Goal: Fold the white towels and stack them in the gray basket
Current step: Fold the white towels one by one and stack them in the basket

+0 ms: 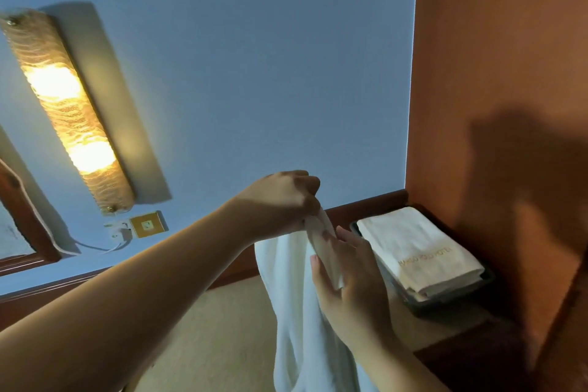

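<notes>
A white towel [296, 312] hangs down in the middle of the view. My left hand [283, 200] grips its top corner from above. My right hand [346, 277] is just below, its thumb and fingers closing on the towel's upper edge. To the right, the gray basket [451, 302] sits on a surface by the orange wall and holds a stack of folded white towels [420, 248]; the top one bears gold lettering.
A lit wall lamp [66, 111] hangs on the pale blue wall at left, with a gold switch plate [148, 225] and a plugged-in white cable below it. A dark wooden rail runs along the wall's base. The orange wall [509, 73] closes the right side.
</notes>
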Demonstrator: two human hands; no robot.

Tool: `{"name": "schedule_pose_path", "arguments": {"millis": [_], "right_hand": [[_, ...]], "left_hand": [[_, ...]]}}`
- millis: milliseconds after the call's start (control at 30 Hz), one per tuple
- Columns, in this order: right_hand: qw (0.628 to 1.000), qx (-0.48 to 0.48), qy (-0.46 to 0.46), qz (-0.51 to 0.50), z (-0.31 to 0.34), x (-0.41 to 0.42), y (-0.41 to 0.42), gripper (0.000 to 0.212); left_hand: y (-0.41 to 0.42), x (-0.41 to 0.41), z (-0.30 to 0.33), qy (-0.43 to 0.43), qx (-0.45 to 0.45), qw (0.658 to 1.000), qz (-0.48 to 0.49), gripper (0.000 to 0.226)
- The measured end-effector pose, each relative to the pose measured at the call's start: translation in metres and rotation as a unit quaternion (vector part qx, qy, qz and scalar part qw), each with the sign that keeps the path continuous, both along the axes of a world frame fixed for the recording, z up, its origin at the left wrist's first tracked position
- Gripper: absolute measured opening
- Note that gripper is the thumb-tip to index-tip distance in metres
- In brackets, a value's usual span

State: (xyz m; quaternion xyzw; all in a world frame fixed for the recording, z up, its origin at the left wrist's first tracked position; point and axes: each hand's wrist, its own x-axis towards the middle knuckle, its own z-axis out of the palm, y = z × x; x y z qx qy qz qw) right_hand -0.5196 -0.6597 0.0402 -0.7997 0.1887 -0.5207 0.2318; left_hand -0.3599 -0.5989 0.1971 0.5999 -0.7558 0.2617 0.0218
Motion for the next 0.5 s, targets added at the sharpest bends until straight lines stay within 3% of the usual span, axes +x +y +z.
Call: {"name": "schedule_pose_path", "arguments": {"millis": [233, 367, 500], "right_hand": [[0.998, 0.022, 0.000, 0.055, -0.004, 0.023, -0.003, 0.027], [0.978, 0.128, 0.070, 0.151, -0.006, 0.026, -0.009, 0.008], [0.938, 0.221, 0.108, 0.244, -0.005, 0.027, -0.020, 0.040]], "left_hand": [[0.033, 0.015, -0.009, -0.005, 0.050, 0.999, 0.021, 0.022], [0.056, 0.024, -0.019, -0.056, 0.090, 0.994, 0.027, 0.011], [0.078, 0.029, -0.029, -0.067, 0.116, 0.990, 0.052, 0.010]]}}
